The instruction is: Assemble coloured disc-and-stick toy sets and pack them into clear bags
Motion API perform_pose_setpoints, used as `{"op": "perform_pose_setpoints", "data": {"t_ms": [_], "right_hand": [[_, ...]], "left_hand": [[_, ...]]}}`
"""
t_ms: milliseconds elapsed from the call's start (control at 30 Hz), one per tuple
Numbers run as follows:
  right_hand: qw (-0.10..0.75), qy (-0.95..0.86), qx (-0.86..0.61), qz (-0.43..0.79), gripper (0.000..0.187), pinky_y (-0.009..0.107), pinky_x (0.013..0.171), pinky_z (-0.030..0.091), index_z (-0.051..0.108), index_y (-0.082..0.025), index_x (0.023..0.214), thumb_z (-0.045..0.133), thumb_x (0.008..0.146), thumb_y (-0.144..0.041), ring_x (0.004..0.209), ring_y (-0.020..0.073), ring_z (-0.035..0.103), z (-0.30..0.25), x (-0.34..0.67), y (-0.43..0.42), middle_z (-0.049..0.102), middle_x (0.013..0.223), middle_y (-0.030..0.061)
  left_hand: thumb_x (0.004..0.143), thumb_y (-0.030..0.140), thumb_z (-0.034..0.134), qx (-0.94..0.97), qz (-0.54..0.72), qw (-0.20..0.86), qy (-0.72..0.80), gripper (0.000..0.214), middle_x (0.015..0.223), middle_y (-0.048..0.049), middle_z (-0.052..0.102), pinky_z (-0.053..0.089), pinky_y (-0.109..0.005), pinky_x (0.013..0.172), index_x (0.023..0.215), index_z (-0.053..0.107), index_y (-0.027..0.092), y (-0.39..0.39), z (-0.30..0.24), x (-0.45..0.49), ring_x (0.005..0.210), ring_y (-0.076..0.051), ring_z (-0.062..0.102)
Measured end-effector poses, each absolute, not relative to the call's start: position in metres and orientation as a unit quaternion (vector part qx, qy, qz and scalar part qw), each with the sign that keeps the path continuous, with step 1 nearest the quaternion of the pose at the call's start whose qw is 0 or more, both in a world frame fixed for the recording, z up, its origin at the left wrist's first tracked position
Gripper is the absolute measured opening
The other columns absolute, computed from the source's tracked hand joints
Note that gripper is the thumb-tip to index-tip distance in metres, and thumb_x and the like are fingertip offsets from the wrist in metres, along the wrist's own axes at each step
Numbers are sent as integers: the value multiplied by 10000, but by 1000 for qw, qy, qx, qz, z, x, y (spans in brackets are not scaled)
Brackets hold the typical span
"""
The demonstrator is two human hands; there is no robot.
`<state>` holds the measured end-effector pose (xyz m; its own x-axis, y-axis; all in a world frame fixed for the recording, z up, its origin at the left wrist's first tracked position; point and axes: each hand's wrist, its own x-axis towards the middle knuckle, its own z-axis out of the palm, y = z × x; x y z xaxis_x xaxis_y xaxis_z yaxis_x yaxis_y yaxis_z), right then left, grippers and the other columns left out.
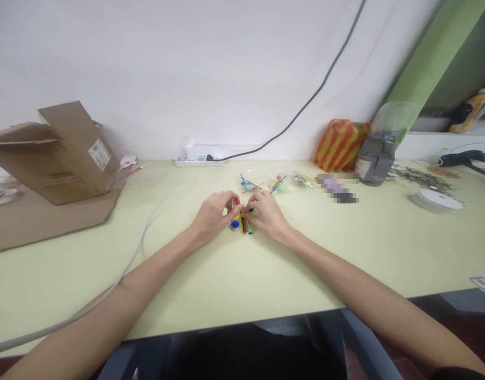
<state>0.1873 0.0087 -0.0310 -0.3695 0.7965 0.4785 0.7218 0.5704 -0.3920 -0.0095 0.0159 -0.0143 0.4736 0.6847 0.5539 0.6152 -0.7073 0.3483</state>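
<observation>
Both of my hands meet at the middle of a pale yellow-green table [234,279]. My left hand [214,215] and my right hand [268,214] are closed in pinches around a small bundle of colourful plastic pieces [242,221]: red, yellow and green sticks and a blue round part. The fingertips hide the top of the bundle. Just behind the hands lie several small clear bags of similar colourful pieces [276,182].
An open cardboard box [56,153] stands at the left, with a grey cable [143,232] running across the table. A white power strip [198,158] lies by the wall. At the right are a red-and-yellow striped bag [339,143], a grey packet [374,158] and a white tape roll [436,200].
</observation>
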Motion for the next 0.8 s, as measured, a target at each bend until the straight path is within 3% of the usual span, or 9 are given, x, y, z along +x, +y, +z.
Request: {"op": "perform_pose_setpoints", "data": {"t_ms": [600,800], "right_hand": [[316,-824,-466,64,88,393,903,397,765,-211,852,701,895,-252,1014,251,508,-29,188,7,651,964,73],[393,-801,-449,45,105,381,925,404,734,-207,870,648,928,-223,1009,240,534,-21,193,5,664,976,68]], "left_hand": [[970,377,524,855,346,57,382,171,787,10,623,423,-313,765,943,570,215,15,-12,-9,736,-159,557],[985,413,499,856,345,60,380,211,792,7,626,425,-320,764,957,567,215,15,-13,-8,732,-161,559]]}}
